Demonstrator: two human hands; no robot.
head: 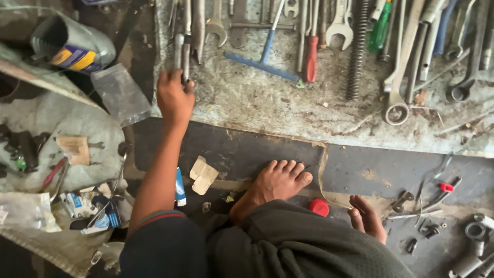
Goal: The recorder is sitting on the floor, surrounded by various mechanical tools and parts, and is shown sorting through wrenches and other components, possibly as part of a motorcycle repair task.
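Observation:
My left hand [174, 98] reaches forward to the grey cloth [267, 103] spread on the floor, fingers closed around the lower end of a long metal tool [181, 51] lying at the cloth's left edge. My right hand [366, 217] hangs low by my right knee, fingers loosely curled, holding nothing, just right of a small red cap [319, 207]. My bare foot [278, 183] rests on the dark floor between both hands.
Many wrenches, a red-handled screwdriver [312, 54], a blue T-handle tool [265, 56] and a coil spring [356, 49] lie on the cloth. A tin can [72, 44] and cluttered sacks sit at left. Small metal parts [476, 237] lie at lower right.

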